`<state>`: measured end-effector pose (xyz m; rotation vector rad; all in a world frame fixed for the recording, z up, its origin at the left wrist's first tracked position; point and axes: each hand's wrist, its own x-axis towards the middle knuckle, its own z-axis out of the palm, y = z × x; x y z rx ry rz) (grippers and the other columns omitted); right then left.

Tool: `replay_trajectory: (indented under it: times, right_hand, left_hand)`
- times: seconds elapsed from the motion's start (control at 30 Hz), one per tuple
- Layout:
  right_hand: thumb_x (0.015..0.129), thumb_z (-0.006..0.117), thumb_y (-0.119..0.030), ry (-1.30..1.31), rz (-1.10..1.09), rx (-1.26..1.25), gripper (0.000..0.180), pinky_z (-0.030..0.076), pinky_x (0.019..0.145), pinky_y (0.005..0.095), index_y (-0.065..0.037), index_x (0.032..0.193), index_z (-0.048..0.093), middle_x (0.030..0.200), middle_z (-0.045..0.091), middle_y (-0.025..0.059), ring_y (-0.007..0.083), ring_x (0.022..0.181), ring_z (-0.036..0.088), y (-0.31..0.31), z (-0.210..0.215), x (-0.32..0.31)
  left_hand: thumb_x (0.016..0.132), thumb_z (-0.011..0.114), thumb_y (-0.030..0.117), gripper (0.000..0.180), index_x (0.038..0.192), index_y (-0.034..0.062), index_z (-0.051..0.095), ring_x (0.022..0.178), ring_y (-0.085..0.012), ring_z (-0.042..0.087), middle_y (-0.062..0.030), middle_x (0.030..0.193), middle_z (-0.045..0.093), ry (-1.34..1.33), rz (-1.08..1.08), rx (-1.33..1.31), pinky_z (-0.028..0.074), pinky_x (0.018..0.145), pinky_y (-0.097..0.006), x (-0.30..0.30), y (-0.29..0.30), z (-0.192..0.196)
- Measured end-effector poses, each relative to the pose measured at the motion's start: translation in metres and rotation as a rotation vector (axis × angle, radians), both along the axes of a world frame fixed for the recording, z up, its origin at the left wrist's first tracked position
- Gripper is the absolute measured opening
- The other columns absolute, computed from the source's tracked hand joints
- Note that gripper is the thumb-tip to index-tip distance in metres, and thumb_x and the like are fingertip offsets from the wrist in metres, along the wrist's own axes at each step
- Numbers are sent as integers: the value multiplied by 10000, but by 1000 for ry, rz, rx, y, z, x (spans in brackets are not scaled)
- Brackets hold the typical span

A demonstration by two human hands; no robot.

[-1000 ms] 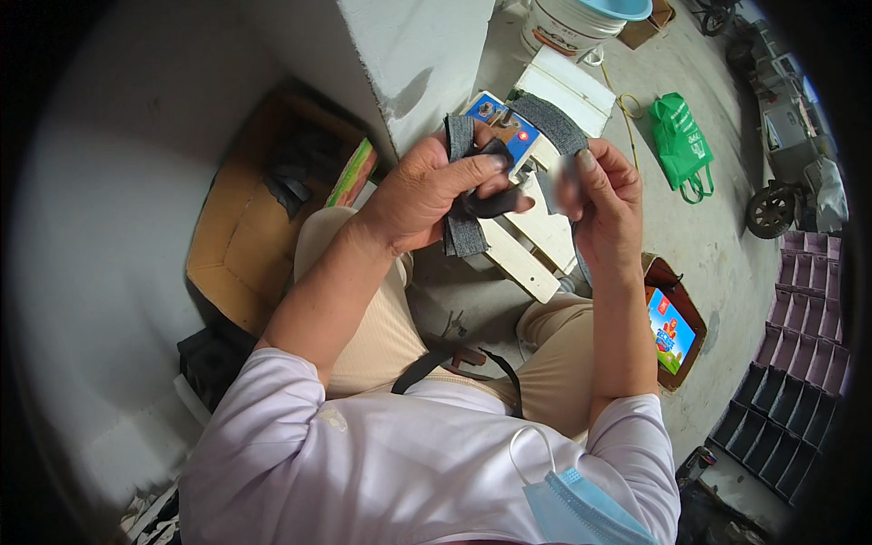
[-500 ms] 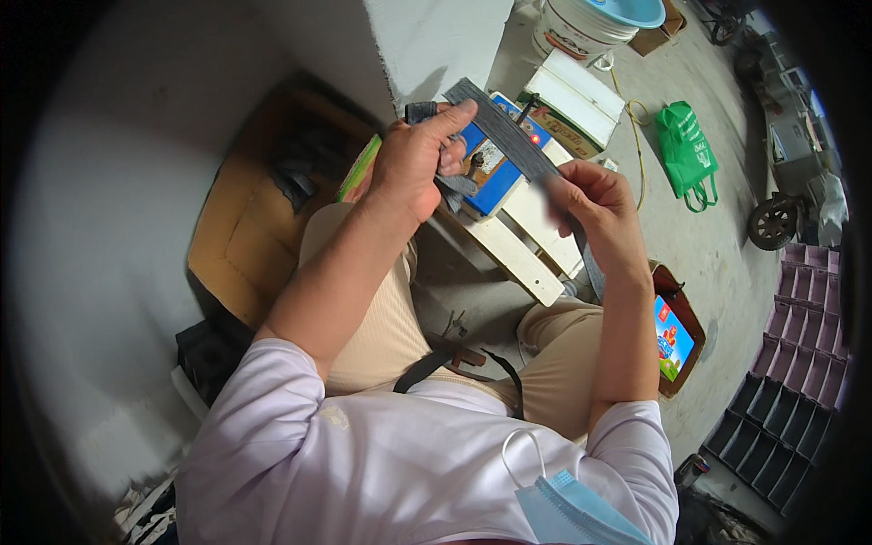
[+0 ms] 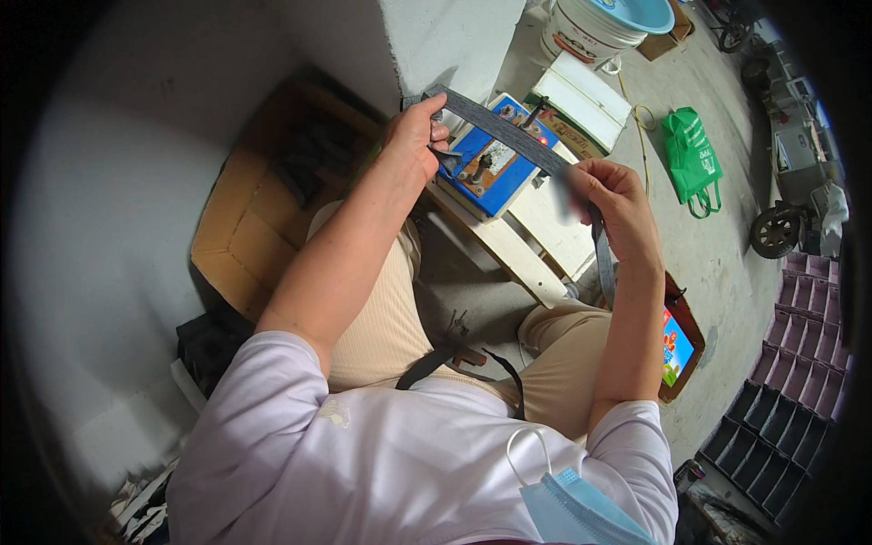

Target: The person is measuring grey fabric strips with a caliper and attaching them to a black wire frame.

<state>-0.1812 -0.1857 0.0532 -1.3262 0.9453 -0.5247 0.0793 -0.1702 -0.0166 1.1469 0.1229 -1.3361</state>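
Observation:
A dark grey fabric strap is stretched between my two hands. My left hand pinches one end of it, with more of the strap bunched under the fingers. My right hand grips it farther along, and a loose length hangs down beside the wrist. Part of the right hand's grip is blurred. Below the strap, a blue box-shaped device with dark upright posts and a small red light sits on a pale wooden bench.
An open cardboard box with dark pieces inside stands at the left. Beyond the bench are a white-topped carton and a white bucket with a blue basin. A green bag lies on the floor at the right, near purple-and-black trays.
My left hand has moved slightly left, and the right hand a little right and down. The strap now lies higher over the device, leaving more of its posts exposed.

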Motion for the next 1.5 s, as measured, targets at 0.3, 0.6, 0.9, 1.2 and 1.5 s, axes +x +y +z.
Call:
replay_trajectory:
  times: [0.3,0.6,0.9,1.2,1.5]
  right_hand:
    - [897,634,-194,1,-11,29,201,382,475,190,-4,831,628,636,590,23,44,506,472,0,-2,0]
    - [886,616,-152,113,2,103,159,388,475,198,-12,811,621,635,597,23,52,499,484,-6,-34,-4]
    - [891,629,-180,-5,-29,58,157,388,484,194,-30,845,636,641,593,6,53,519,490,-4,-21,-14]
    - [925,590,-146,-455,-168,-44,129,341,466,170,-22,945,614,696,582,19,44,535,455,13,0,0]
    - [913,609,-146,-351,-81,-76,133,338,432,176,-22,957,627,664,595,45,50,505,471,29,5,15]
  left_hand:
    - [840,671,146,268,726,149,429,405,-64,332,43,558,362,-2,9,-2,208,394,-225,0,-1,-3]
    - [836,676,134,269,738,141,426,411,-73,338,32,564,366,-24,33,57,216,388,-225,1,-3,-5]
    - [768,729,141,212,768,115,518,487,-57,373,43,660,432,-163,-40,-201,263,425,-221,6,16,7]
    - [813,664,171,132,898,95,597,532,-5,447,14,733,595,-222,-582,-534,314,426,-151,-9,61,76]
    - [843,709,289,182,771,169,592,490,17,340,112,568,383,-28,-597,-389,292,416,-174,-54,67,71]
